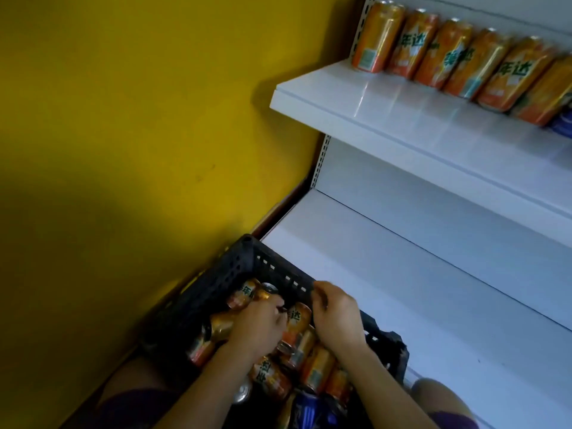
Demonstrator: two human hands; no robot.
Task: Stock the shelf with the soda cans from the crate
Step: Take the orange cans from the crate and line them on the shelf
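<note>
A black plastic crate point(216, 283) stands on the floor against the white shelf unit, holding several orange soda cans point(315, 366) and a blue can point(309, 410). Both my hands are down inside it. My left hand point(257, 326) curls over an orange can point(221, 326) lying at the crate's left side. My right hand point(335, 314) has its fingers curled round another orange can point(298, 320) between the two hands, close to the crate's far rim. The upper shelf point(387, 113) carries a row of several orange cans point(458, 54) along its back.
The lower shelf board point(402, 289) is white and runs right of the crate. A blue can point(563, 125) shows at the upper shelf's right edge. A yellow wall point(123, 134) closes the left side. My knees flank the crate at the bottom.
</note>
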